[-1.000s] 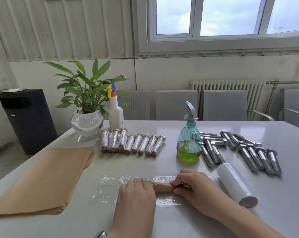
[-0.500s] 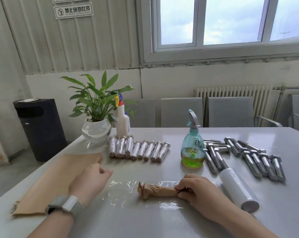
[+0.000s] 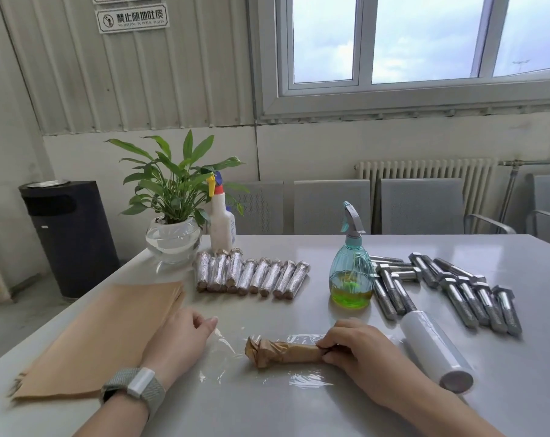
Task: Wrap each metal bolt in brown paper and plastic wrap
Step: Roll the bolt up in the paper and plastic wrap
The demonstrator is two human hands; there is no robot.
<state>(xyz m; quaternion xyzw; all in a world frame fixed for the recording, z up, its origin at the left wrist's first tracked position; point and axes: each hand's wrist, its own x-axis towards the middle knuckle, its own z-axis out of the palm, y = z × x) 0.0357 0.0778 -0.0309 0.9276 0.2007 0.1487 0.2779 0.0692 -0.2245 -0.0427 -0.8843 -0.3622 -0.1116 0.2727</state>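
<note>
A bolt wrapped in brown paper (image 3: 283, 352) lies on a sheet of clear plastic wrap (image 3: 229, 351) at the table's near middle. My right hand (image 3: 358, 351) pinches the paper's right end. My left hand (image 3: 182, 339) pinches the plastic sheet's left edge with curled fingers. A roll of plastic wrap (image 3: 434, 348) lies to the right. Bare metal bolts (image 3: 456, 288) lie in a group beyond the roll. Several finished wrapped bolts (image 3: 251, 274) stand in a row further back. A stack of brown paper sheets (image 3: 103, 335) lies at the left.
A teal spray bottle (image 3: 351, 272) with green liquid stands between the wrapped row and the bare bolts. A potted plant (image 3: 172, 222) and a white spray bottle (image 3: 221, 222) stand at the back left. Grey chairs line the table's far side.
My left hand left the paper-wrapped bolt and moved left to the plastic sheet's edge. The right hand stayed on the bolt's right end. The view tilted upward.
</note>
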